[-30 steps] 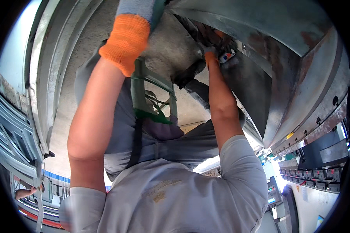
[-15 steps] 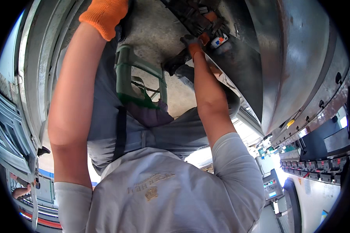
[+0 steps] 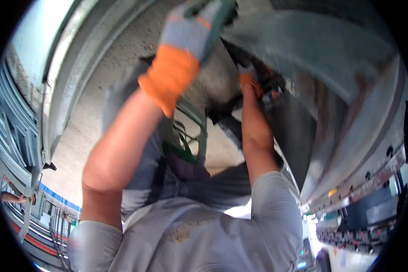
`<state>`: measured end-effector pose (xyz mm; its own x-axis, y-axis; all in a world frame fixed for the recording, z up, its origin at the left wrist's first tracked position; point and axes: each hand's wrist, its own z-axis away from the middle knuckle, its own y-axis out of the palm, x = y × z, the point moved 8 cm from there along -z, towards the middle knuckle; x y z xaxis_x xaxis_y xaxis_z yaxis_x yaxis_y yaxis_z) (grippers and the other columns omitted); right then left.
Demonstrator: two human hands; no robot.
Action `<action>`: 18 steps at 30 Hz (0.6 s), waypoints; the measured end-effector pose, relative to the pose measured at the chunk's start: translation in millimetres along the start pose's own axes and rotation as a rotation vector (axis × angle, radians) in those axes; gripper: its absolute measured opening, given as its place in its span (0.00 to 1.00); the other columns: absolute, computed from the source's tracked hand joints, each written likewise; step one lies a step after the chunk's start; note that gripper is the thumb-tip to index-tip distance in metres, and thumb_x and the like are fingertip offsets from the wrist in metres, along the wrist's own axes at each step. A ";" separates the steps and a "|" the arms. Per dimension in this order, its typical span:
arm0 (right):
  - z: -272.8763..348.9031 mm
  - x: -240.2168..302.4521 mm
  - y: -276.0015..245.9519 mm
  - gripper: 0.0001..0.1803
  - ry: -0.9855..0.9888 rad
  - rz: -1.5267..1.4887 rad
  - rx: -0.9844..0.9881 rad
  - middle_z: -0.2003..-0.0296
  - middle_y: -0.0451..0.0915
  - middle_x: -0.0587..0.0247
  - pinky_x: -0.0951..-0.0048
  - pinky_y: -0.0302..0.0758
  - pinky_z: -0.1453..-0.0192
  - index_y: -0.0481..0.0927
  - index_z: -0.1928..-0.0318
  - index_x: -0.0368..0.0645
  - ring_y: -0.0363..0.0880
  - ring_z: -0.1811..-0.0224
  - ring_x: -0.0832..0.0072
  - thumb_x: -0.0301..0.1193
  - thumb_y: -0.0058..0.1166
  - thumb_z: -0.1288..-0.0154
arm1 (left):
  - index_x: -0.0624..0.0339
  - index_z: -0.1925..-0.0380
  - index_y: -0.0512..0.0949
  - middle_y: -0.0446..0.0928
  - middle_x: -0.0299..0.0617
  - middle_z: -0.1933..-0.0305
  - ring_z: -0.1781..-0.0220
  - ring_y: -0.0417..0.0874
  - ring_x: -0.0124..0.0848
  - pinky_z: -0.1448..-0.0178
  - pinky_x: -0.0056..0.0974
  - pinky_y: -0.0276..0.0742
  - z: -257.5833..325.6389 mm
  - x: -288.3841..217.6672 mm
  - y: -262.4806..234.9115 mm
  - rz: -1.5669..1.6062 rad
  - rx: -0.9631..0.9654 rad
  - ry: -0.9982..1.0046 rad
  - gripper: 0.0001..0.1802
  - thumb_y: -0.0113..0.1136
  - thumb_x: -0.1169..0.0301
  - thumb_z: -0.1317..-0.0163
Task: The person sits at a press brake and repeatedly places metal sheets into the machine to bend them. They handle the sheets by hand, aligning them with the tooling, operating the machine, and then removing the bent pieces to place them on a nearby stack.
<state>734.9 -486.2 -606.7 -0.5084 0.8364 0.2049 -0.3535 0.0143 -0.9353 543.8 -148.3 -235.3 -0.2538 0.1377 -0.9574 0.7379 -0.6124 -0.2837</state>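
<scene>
Left hand (image 3: 186, 38): raised to the top of the frame in a grey glove with an orange cuff, fingers wrapped around a dark green bar (image 3: 215, 20) that runs up and to the right; the grip is blurred, but the hand reads as clenched on the bar.

Right hand (image 3: 249, 81): also gloved with an orange cuff, reaching up under the edge of the grey sheet-metal panel (image 3: 303, 50); its fingers sit in shadow and blur, so I cannot tell whether they are spread or pinching anything.

Small part at the right hand: a red, white and dark object (image 3: 273, 94) lies just beside the right wrist, toward the panel (too blurred to say what kind of thing it is, or whether the hand touches it).

Dark green bar relative to the hands: inside the left hand's grip, up and to the left of the right hand, well apart from it.

Green frame (image 3: 199, 131): a second green bar shape shows lower down between the 2 forearms, in front of the person's grey clothing.

Panel: large, curved by the lens, filling the upper right; it hangs over the right hand.

Surroundings: concrete floor (image 3: 104, 77) behind the left arm, grey metal racks (image 3: 18, 131) at the left rim, another person's arm (image 3: 11, 197) at the far lower left.
</scene>
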 end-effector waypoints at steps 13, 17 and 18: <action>-76.8 -39.7 11.9 0.33 0.307 0.233 0.264 0.40 0.79 0.54 0.61 0.70 0.34 0.76 0.37 0.40 0.76 0.38 0.59 0.45 0.63 0.38 | 0.74 0.44 0.76 0.82 0.52 0.47 0.43 0.82 0.36 0.36 0.38 0.75 -10.7 -14.7 -29.8 0.449 0.089 -0.486 0.20 0.49 0.68 0.25; -90.2 -39.6 20.4 0.32 0.311 0.193 0.258 0.40 0.79 0.55 0.62 0.71 0.34 0.76 0.37 0.40 0.76 0.38 0.60 0.44 0.62 0.37 | 0.73 0.45 0.77 0.82 0.52 0.50 0.46 0.82 0.35 0.40 0.38 0.75 -13.1 -9.1 -32.8 0.441 0.085 -0.512 0.19 0.49 0.68 0.27; -87.3 -37.4 16.3 0.32 0.299 0.191 0.263 0.40 0.79 0.55 0.62 0.71 0.35 0.76 0.37 0.40 0.76 0.39 0.61 0.44 0.62 0.37 | 0.70 0.46 0.78 0.82 0.49 0.51 0.50 0.82 0.33 0.44 0.35 0.76 -9.5 -8.3 -34.3 0.446 0.060 -0.529 0.18 0.52 0.69 0.28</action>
<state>816.8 -469.4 -654.8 -0.3482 0.9327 -0.0936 -0.4824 -0.2639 -0.8353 526.5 -121.0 -218.2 -0.2167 -0.5259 -0.8225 0.8107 -0.5663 0.1484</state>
